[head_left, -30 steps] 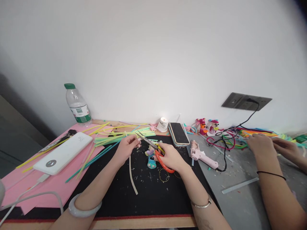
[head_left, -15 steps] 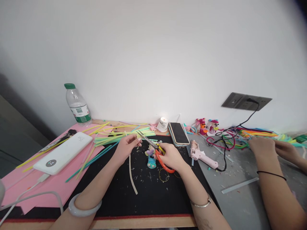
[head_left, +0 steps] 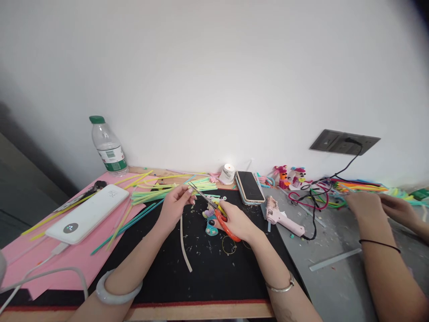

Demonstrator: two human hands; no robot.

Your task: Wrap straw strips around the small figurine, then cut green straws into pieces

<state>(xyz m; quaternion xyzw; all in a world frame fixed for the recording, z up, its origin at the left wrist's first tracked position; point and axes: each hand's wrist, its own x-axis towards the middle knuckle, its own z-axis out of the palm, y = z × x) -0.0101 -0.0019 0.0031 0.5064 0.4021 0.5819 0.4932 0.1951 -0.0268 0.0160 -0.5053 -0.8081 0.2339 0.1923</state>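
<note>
My right hand [head_left: 237, 220] is closed around scissors [head_left: 221, 219] with orange and yellow handles; their blades point up and left. The blade tips meet the fingertips of my left hand [head_left: 178, 201], which are pinched together. Whatever lies in that pinch is too small to make out. A cream fuzzy stem [head_left: 184, 254] runs down the black mat from below my left hand; whether the hand touches it I cannot tell. Under the scissors lies a small blue and purple fuzzy figure [head_left: 211, 227], partly covered by my right hand and the blades.
Green-yellow fuzzy stems [head_left: 157, 193] lie behind my left hand. A power bank [head_left: 89, 214] and water bottle [head_left: 109, 150] stand left. Rightward are a phone [head_left: 250, 187], a pink glue gun [head_left: 283, 219] with a black cord, and another person's hands [head_left: 365, 208].
The scissor tips have moved slightly left and up to my left fingertips, and their blades look closer together. My right hand has shifted a little left with the scissors.
</note>
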